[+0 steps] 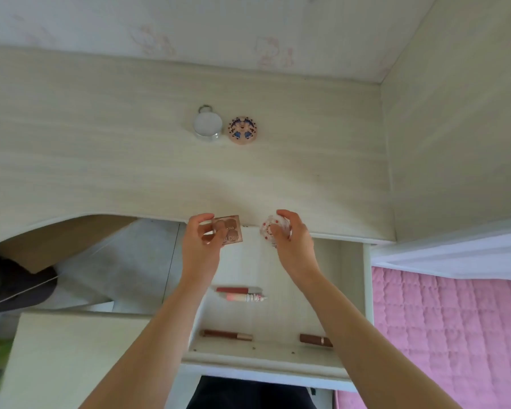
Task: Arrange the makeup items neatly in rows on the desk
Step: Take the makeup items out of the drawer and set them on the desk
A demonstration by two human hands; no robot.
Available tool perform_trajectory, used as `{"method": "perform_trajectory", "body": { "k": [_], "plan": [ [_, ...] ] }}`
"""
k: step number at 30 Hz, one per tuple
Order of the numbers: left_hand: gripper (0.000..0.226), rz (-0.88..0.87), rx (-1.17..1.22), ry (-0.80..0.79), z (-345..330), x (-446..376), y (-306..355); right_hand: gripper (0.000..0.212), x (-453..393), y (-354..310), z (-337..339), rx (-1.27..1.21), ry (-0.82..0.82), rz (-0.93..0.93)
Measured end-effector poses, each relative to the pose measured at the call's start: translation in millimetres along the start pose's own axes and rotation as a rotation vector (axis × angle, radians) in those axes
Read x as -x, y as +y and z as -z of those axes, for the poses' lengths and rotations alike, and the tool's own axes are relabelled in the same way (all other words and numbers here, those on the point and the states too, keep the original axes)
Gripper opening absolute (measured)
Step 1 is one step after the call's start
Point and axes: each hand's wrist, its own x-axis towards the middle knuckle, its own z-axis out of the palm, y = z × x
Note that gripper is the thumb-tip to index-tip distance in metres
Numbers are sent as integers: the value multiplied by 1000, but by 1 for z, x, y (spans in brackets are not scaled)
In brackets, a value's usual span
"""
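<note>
Palette [229,230] in left grip [202,234]

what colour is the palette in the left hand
Rose-brown, with round brownish pans; the palette shows in the head view, held by the left hand.

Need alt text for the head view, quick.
Over an open drawer, the left hand holds a brown palette and the right hand a round pink case. Two round compacts sit on the desk.
</note>
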Motion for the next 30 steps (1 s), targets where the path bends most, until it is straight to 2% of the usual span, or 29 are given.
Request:
{"method": "perform_trajectory", "body": {
  "k": [5, 10, 20, 30],
  "plan": [
    [27, -82, -99, -32, 6, -58, 22, 34, -40, -38, -26, 30, 13, 15],
    [31, -87, -176, -45, 12, -106, 29, 37, -74, -62, -55, 52, -14, 0],
    [34, -101, -280, -99, 15, -147, 31, 40, -109, -78, -86, 74, 6, -58],
    [36, -362, -622, -56, 18, -153, 12, 35, -108, -72, -81, 268, -31, -14]
  ]
}}
